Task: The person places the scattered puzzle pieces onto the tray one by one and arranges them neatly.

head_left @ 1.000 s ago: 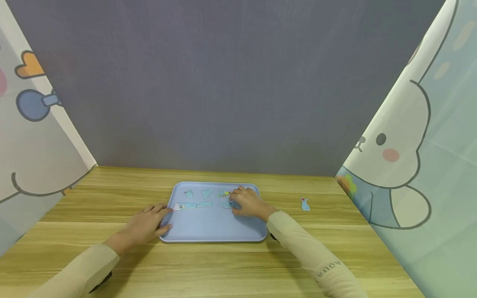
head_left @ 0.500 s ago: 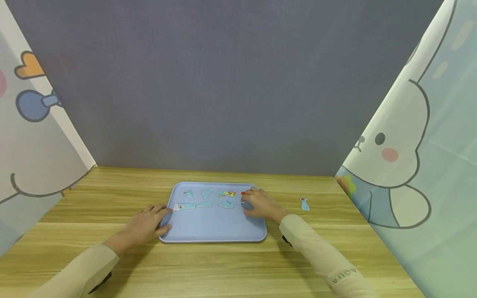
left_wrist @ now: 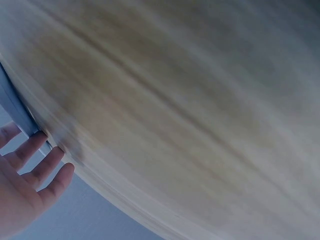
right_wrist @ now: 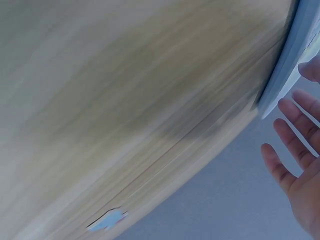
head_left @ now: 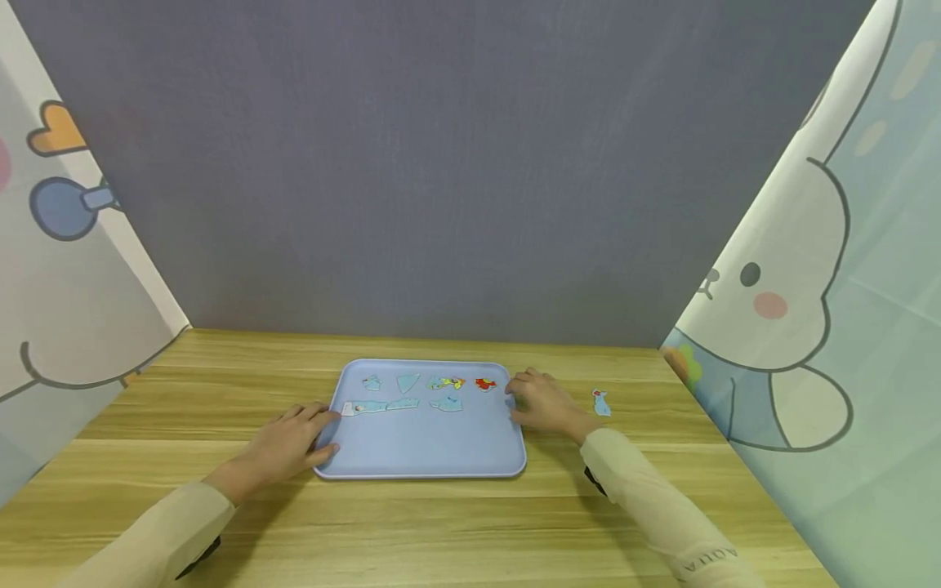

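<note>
A light blue tray [head_left: 419, 453] lies on the wooden table. My left hand [head_left: 287, 441] rests against its left rim, thumb and fingers spread; the left wrist view shows those fingers [left_wrist: 51, 165] fairly straight. Over the right rim is my right hand [head_left: 544, 403], fingers relaxed, with nothing seen in it. Just left of its fingertips, a red irregular flat piece [head_left: 485, 384] lies in the tray. Beside it are a yellow-and-blue piece [head_left: 450, 383] and a pale blue piece [head_left: 446, 404]. A blue piece with a red spot [head_left: 601, 403] lies on the table, right of my right hand.
Toward the tray's left lie a triangular piece [head_left: 408, 382], a small blue piece [head_left: 372, 383] and a long strip [head_left: 367, 407] with another piece [head_left: 403, 403] at its end. A grey wall [head_left: 441, 180] stands behind the table, with printed cloth [head_left: 794, 269] at the sides.
My right hand has moved right, from over the tray's pieces to its right rim, uncovering the red piece and the pale blue piece. The left hand has stayed at the left rim.
</note>
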Demonstrator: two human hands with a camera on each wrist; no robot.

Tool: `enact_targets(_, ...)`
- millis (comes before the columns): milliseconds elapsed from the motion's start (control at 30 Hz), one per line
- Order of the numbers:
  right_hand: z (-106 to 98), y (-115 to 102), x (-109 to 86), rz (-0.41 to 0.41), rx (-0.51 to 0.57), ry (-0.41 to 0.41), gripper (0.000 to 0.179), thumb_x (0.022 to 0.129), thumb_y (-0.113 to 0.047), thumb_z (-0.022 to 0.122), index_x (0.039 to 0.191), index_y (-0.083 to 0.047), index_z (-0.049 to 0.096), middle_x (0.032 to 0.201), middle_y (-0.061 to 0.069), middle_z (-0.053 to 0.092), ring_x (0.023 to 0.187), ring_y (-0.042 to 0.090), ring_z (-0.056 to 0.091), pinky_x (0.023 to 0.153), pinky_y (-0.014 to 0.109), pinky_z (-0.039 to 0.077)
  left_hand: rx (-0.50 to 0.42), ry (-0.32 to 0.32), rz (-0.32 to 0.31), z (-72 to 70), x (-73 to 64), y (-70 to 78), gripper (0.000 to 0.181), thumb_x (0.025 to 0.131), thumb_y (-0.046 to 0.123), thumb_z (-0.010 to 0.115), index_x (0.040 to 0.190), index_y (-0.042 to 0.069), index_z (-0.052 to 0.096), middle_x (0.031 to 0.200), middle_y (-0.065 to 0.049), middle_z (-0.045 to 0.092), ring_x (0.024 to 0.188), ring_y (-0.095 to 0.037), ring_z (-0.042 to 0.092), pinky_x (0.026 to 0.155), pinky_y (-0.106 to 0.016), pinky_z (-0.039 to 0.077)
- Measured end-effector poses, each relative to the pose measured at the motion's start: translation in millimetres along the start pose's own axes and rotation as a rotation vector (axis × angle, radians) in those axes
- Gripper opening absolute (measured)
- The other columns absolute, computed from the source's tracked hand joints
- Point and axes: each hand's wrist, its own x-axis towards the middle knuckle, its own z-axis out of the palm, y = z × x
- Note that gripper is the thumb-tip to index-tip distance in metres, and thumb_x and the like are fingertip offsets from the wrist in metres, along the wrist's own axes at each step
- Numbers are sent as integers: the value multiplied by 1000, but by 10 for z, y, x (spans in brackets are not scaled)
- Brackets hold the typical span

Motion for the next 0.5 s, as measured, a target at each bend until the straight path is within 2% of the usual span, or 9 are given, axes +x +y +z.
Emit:
enact_targets(167,-32,94,-94,17,17,29,27,77,-24,70,100,-10,67,101,2,66,95,20,55,82,44,49,-6,-2,-6,-9,0,3,46,81,37,65,116,7,59,118,-16,56,102,-38,55,80,-57,48)
enact_targets(500,-43,341,-331,51,-24,94,27,74,-21,71,97,-8,66,96,3,66,87,18,55,75,38,50,-6,0,1,-14,7,10,46,81,36,65,115,6,59,118,-16,56,103,-39,55,80,-58,48)
